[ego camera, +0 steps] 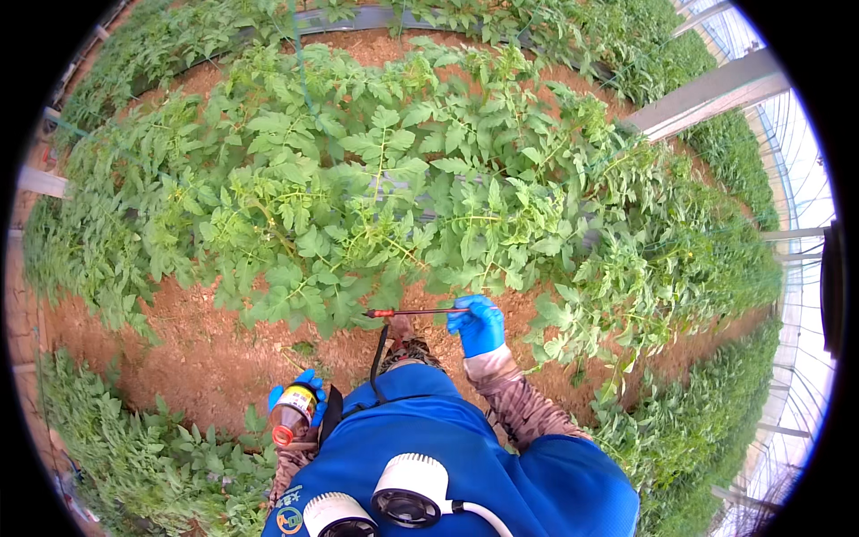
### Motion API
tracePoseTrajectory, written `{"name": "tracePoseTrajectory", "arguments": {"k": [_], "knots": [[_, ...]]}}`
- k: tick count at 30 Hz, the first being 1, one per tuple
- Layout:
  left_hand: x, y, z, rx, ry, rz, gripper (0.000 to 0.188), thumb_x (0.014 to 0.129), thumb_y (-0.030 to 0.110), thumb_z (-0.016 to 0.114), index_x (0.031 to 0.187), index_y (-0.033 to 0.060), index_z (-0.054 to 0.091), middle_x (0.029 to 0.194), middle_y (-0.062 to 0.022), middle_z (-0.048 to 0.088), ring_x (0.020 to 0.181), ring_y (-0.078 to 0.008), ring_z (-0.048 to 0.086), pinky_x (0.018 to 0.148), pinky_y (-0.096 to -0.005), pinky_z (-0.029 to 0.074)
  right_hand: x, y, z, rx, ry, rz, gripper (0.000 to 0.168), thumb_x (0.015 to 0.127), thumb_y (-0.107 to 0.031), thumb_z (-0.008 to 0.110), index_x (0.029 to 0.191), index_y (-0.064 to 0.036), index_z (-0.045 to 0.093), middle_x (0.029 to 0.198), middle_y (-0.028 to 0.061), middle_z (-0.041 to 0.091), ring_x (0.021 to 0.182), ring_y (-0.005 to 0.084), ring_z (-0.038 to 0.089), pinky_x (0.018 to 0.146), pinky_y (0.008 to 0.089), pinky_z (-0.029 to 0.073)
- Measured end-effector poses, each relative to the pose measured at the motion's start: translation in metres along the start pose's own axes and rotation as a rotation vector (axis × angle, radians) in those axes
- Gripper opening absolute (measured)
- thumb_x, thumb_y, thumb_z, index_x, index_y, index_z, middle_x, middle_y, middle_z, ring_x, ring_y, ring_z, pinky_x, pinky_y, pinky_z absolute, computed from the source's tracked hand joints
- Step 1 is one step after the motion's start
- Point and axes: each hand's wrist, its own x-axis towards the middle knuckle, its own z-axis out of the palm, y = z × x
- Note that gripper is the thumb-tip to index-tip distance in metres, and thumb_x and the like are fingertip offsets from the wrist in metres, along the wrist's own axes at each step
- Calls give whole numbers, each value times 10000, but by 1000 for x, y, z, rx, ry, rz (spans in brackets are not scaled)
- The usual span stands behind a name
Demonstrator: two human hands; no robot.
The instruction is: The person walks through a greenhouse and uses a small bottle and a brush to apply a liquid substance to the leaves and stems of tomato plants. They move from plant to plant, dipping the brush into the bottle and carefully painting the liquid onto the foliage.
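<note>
My right hand [479,327], in a blue glove, grips one end of a thin dark-red rod [423,311]. The rod lies level and points left, with a brighter red section and a small dark tip at its far end. That tip is close to the lower leaves of a tomato plant [315,268]; I cannot tell whether they touch. Lower left, my left hand [310,382], also gloved in blue, is wrapped around a clear plastic bottle [294,411]. The bottle has a yellow label with writing and a red neck end facing me. Its contents are unclear.
Leafy tomato rows [168,463] run on both sides of a bare soil path [208,362]. A pale post [711,94] slants in at upper right. Green strings [300,60] hang among the plants. A white neck fan [411,490] rests against my blue top.
</note>
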Motion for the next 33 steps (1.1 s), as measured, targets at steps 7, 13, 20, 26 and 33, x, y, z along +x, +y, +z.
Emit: {"name": "tracePoseTrajectory", "arguments": {"k": [7,13,20,26,33], "knots": [[79,-14,48,30,37,-16,633,823,445,387,1276,8,322,1145,-194,496,899,-320,542,719,-435,491,64,-28,-38,57,90,-9,202,788,-141,477,843,38,553,718,165,603,562,232,593,524,324,503],[125,-29,80,105,2,-105,639,821,436,394,1269,-13,321,1144,-203,493,895,-316,547,720,-412,497,59,-46,-38,122,99,-18,202,769,-125,474,853,42,554,719,167,596,561,239,587,519,320,495],[192,-81,115,407,-170,-347,634,820,398,406,1228,-83,344,1105,-215,508,889,-281,555,754,-337,490,-20,-90,-65,160,307,-347,207,778,-182,483,863,-7,554,714,124,584,591,219,555,542,312,464],[213,-177,164,360,-203,-520,654,808,366,453,1269,-66,283,1208,-206,434,846,-274,565,706,-337,518,-85,-148,-101,238,516,-588,227,800,-206,480,847,5,551,703,148,584,562,232,560,501,326,469],[282,-266,198,261,-302,-445,640,804,321,467,1330,51,223,1286,-181,361,833,-271,563,702,-339,512,-66,-210,-169,-26,618,-717,228,821,-153,499,916,48,548,752,178,609,545,222,589,496,299,494]]}}
